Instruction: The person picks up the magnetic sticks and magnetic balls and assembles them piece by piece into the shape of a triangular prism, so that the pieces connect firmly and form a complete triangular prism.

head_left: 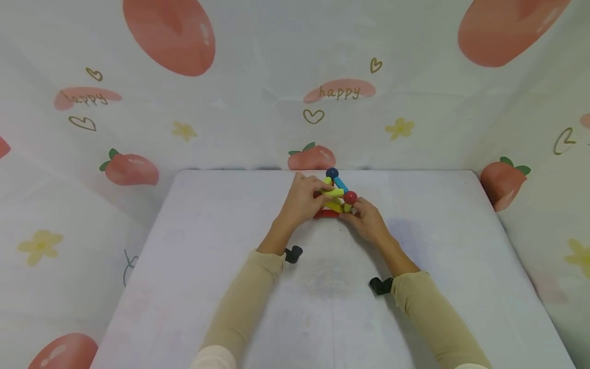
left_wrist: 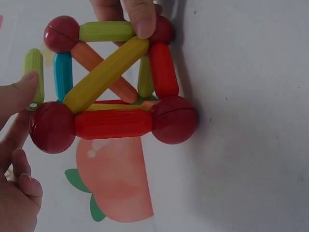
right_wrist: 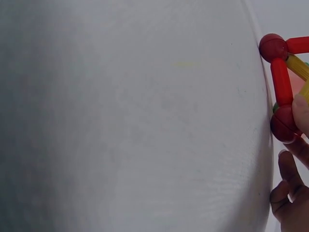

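A frame of coloured rods and balls (head_left: 329, 213) stands near the back of the table, between both hands. My left hand (head_left: 299, 200) pinches a loose lime-green rod (left_wrist: 34, 72) between thumb and finger. That rod's lower end is by a dark red ball (left_wrist: 52, 127) of the frame; whether they touch I cannot tell. At another corner, my right hand (head_left: 369, 221) grips a red ball (right_wrist: 284, 122), its thumb pressed on it. Red rods (left_wrist: 113, 123), a slanted yellow rod (left_wrist: 106, 76) and an orange rod (left_wrist: 118, 84) join the balls. A blue ball (head_left: 332, 173) tops the frame.
A white cloth covers the table (head_left: 332, 307), whose far edge lies just behind the frame. Beyond it hangs a white curtain (head_left: 258, 123) printed with peaches, hearts and flowers. Black wrist mounts (head_left: 380, 286) stick out from the sleeves.
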`<state>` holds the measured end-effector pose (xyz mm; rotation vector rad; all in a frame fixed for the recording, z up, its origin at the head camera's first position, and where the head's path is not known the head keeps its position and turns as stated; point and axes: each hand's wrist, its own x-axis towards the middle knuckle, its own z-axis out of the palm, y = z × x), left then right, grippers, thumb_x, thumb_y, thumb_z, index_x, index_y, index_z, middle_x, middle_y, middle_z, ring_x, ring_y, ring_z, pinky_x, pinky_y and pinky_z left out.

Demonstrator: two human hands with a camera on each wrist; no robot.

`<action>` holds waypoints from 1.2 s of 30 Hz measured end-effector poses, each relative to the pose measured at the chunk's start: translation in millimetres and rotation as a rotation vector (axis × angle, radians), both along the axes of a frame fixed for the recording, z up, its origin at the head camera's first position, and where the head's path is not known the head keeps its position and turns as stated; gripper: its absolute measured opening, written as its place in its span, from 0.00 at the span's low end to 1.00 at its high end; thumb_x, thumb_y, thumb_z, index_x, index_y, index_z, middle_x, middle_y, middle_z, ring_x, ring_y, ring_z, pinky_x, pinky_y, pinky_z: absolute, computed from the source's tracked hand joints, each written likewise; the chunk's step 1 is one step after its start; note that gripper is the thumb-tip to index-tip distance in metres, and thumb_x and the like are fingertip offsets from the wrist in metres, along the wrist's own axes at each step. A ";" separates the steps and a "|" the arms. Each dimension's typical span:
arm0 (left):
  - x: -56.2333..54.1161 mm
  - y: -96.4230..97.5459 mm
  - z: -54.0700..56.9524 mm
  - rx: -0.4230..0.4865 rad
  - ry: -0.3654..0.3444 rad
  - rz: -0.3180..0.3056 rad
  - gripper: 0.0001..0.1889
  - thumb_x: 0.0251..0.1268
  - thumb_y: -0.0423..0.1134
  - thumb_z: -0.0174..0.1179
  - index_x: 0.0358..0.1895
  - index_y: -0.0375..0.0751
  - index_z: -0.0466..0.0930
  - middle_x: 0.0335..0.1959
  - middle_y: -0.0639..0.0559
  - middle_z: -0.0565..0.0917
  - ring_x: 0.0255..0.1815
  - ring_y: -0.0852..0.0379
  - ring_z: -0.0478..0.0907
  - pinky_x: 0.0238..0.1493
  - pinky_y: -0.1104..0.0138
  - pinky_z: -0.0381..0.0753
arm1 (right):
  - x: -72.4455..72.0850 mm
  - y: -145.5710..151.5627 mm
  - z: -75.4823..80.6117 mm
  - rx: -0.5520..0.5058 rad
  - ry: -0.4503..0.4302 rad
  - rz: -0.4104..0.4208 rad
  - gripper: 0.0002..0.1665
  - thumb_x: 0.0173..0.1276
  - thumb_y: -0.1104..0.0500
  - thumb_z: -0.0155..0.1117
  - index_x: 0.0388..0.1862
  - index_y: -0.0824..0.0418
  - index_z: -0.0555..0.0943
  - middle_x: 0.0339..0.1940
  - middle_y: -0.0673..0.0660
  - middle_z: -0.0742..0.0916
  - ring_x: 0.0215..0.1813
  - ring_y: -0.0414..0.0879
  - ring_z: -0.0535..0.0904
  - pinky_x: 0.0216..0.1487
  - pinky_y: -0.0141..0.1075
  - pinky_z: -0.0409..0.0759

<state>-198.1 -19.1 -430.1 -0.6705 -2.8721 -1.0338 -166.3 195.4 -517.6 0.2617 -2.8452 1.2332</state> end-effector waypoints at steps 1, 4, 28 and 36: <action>0.1 1.2 -0.3 -0.006 -0.001 -0.002 0.12 0.67 0.46 0.69 0.52 0.56 0.90 0.47 0.57 0.87 0.49 0.55 0.66 0.41 0.67 0.72 | 0.1 0.4 -0.2 0.002 0.006 0.000 0.20 0.67 0.57 0.73 0.54 0.64 0.85 0.47 0.61 0.86 0.42 0.54 0.79 0.45 0.42 0.79; 0.9 3.4 -1.3 -0.031 0.002 -0.007 0.11 0.67 0.46 0.69 0.51 0.56 0.90 0.46 0.58 0.87 0.47 0.55 0.65 0.39 0.67 0.69 | 0.4 1.4 -1.2 -0.003 0.014 0.001 0.21 0.67 0.57 0.73 0.55 0.65 0.84 0.47 0.62 0.86 0.41 0.54 0.79 0.43 0.41 0.78; 5.7 8.0 -8.9 -0.258 0.191 0.000 0.13 0.66 0.47 0.69 0.52 0.59 0.90 0.48 0.58 0.88 0.44 0.55 0.66 0.43 0.66 0.68 | 1.4 -2.1 -1.5 -0.012 -0.015 -0.009 0.21 0.67 0.57 0.73 0.55 0.65 0.84 0.51 0.63 0.86 0.44 0.54 0.79 0.46 0.42 0.79; 9.7 6.3 -14.1 -0.201 0.196 -0.003 0.16 0.65 0.48 0.71 0.55 0.58 0.88 0.52 0.57 0.84 0.48 0.55 0.67 0.45 0.68 0.72 | 3.9 1.4 -0.5 0.031 -0.021 -0.007 0.22 0.66 0.55 0.74 0.56 0.61 0.83 0.45 0.61 0.87 0.42 0.53 0.79 0.44 0.41 0.79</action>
